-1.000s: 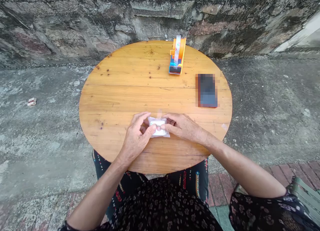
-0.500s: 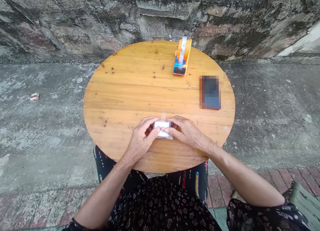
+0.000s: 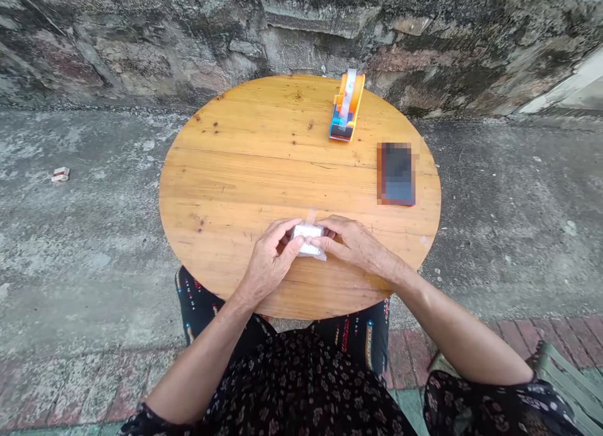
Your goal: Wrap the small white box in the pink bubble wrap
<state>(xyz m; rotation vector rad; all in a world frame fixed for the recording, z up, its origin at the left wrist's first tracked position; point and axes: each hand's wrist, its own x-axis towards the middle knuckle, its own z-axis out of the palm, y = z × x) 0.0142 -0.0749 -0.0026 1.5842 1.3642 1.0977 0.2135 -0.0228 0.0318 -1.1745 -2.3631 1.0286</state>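
Note:
Between my two hands, close to the near side of the round wooden table, is a small white packet in clear plastic wrap. My left hand grips its left side, thumb on top and fingers curled round the edge. From the other side my right hand holds it the same way, and the two thumb tips nearly meet on its top. A strip of clear tape sticks out from the packet's far edge. The undersides of the fingers are hidden.
An orange and blue tape dispenser stands at the table's far side. On the right lies a dark, flat rectangular object, blurred by pixelation. A stone wall rises behind the table. A slatted green chair is at the lower right.
Both hands keep the same grip on the packet, with hardly any movement. The whole view has shifted slightly.

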